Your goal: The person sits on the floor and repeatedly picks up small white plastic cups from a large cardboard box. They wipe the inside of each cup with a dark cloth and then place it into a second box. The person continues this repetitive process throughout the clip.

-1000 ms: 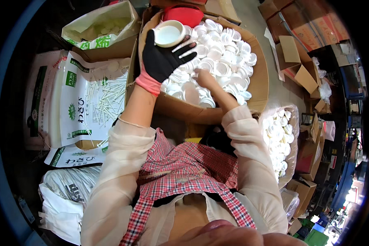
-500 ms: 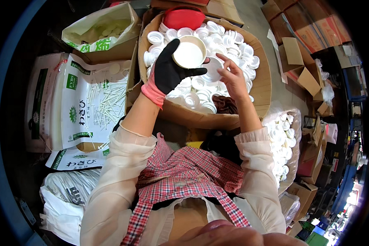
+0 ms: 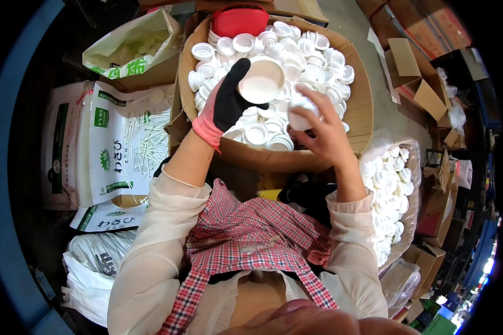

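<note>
My left hand (image 3: 233, 103), in a black glove with a pink cuff, is closed around a round cream-coloured disc (image 3: 261, 81), its flat face up. Whether this is one thick disc or a stack, I cannot tell. My bare right hand (image 3: 325, 125) is to the right of it, fingers curled round a white plastic cap (image 3: 302, 109), blurred and partly covered by the fingers. Both hands are above a large cardboard box (image 3: 361, 106) heaped with white ribbed screw caps (image 3: 257, 134), some with the hollow side up.
A red scoop-like container (image 3: 240, 21) lies on the caps at the far side. Left are a white bag (image 3: 165, 42) of pale discs and a box with thin white sticks (image 3: 151, 139). A lined box of white caps (image 3: 388, 190) stands right, with cartons (image 3: 410, 72) beyond.
My right hand has come nearer and closed around a white cap; its fingers were more spread before. The disc in my left hand has shifted slightly. Brown cloth-like material beside my right hand is now hidden.
</note>
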{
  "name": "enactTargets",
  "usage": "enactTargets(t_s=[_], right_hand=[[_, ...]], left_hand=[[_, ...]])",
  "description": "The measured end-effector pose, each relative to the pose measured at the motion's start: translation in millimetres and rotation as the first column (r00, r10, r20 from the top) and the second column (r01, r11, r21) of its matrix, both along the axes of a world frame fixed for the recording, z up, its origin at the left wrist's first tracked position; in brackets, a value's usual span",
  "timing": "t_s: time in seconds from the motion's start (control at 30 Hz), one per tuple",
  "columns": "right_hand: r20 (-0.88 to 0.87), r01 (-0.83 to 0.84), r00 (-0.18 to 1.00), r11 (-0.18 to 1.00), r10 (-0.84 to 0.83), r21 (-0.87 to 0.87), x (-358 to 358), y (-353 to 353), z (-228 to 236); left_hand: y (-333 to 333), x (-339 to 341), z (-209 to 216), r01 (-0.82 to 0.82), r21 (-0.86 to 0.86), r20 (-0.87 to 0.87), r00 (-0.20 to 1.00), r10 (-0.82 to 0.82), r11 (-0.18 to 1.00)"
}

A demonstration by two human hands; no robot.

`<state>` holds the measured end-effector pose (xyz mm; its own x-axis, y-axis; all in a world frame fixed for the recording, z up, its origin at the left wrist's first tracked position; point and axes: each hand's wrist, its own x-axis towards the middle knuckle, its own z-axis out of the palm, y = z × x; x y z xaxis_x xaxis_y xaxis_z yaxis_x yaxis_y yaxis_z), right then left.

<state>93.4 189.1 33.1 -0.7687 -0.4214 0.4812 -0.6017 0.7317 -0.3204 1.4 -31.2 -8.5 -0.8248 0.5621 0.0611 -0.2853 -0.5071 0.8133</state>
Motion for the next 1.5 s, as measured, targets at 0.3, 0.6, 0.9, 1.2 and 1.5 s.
enactTargets(t_s=[0.3,0.6,0.9,1.2,1.5], right_hand=[[0.084,-0.045,0.995,0.996,0.051,-0.073,5.8,-17.3,-4.2],[0.185,-0.003,0.933,0.523,0.307,-0.853,9.9,0.7,3.1],[0.165,0.12,0.986,0.719,-0.008,-0.685,8.2,-23.8,10.6],[-0.041,0.191,0.973,0.892,-0.227,-0.41,7.4,-33.7,6.0],[-0.133,0.199,0.958,0.921,-0.255,-0.335,10.2,-44.7,7.2]], left_hand=[[25.9,3.0,2.4,-0.332,-0.148,-0.607,0.774,0.179,0.932],[33.8,6.8,12.9,0.144,0.356,0.011,0.987,-0.158,0.923],[37.3,16.9,-18.5,-0.204,-0.241,-0.48,0.875,0.066,0.949],[32.2,31.6,4.1,-0.204,-0.123,-0.613,0.785,0.087,0.971],[34.8,36.4,9.5,0.092,0.275,-0.26,0.965,-0.018,0.957]])
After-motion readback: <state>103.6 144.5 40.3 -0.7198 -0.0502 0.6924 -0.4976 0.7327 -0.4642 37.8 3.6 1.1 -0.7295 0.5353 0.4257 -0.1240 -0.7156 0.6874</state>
